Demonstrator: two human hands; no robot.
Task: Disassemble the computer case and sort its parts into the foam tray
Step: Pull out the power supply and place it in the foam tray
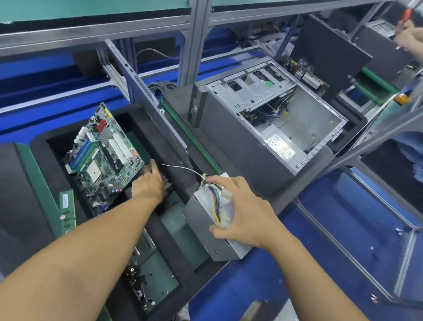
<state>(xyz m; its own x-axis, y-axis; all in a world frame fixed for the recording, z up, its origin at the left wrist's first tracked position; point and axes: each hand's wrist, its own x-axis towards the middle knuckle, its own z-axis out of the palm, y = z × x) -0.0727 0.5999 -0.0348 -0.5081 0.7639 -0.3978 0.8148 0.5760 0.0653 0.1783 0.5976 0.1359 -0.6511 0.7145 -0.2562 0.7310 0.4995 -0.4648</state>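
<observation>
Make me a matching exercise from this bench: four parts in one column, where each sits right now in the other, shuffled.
1. motherboard
2. power supply
3. memory stick
4. loose screws

A. nearest pocket of the foam tray
B. gripped in the right hand
C. the tray's largest pocket
D. just left of that largest pocket

Pairs: 1-C, 2-B, 3-D, 4-A

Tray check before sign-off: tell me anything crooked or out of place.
The circuit board sits crooked in the foam tray, not square to its recess, far corner raised. A memory stick lies on the green strip beside the foam, outside any recess. The right hand holds the power supply.
</observation>
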